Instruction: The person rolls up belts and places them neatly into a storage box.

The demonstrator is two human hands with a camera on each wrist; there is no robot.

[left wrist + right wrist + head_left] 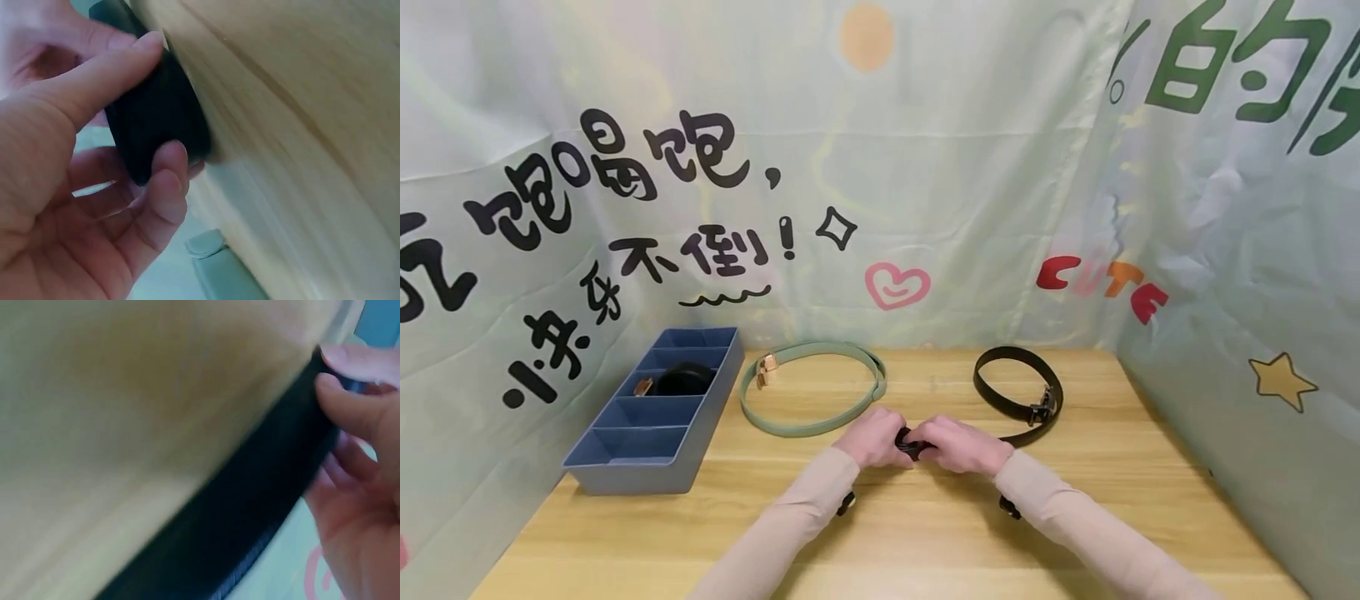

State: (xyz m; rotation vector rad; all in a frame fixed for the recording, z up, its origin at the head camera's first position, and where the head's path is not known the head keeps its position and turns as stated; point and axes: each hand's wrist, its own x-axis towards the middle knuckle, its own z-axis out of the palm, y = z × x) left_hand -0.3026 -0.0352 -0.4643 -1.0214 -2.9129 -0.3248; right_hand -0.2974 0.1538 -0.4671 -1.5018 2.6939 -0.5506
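Note:
Both hands meet at the middle of the table over a black belt [1000,402]. My left hand [874,437] grips a tight coil [159,119] of it, thumb on one side and curled fingers on the other. Beside it, my right hand [962,444] pinches the black strap [250,481] between thumb and fingers. From there the strap runs rightward, partly hidden behind the right hand and wrist, toward a loose loop with a dark metal buckle [1042,407] lying on the wood.
A pale green belt [805,430] with a gold-coloured buckle [766,367] lies in a wide loop behind the left hand. At left stands a blue-grey divided box [700,450]; one compartment holds a coiled black belt [685,379]. Printed cloth walls [970,208] border the table [910,533].

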